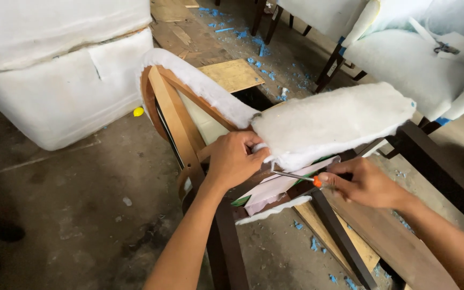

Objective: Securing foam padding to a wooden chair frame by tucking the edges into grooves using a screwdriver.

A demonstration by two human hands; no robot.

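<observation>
at 10 o'clock a big block of white foam point(60, 70) sits on the dusty concrete floor point(81, 215), with a small yellow bit point(138, 111) just beside its lower corner. moving right, a wooden chair frame point(175, 121) lies tilted, its curved back wrapped in a strip of white wadding point(200, 86). the left hand point(234, 158) comes up from 6 o'clock and closes on the edge of the white seat padding point(331, 121), fingers curled tight, pinching it against the frame. just right of that, the right hand point(363, 182) reaches in from 4 o'clock, closed around an orange-handled screwdriver point(296, 176); its thin metal shaft points toward 9 o'clock, the tip right under the padding's edge near the left fingers. blue scraps point(264, 45) litter the floor at 12 o'clock. at 2 o'clock stands another padded chair point(409, 64) on dark legs.
</observation>
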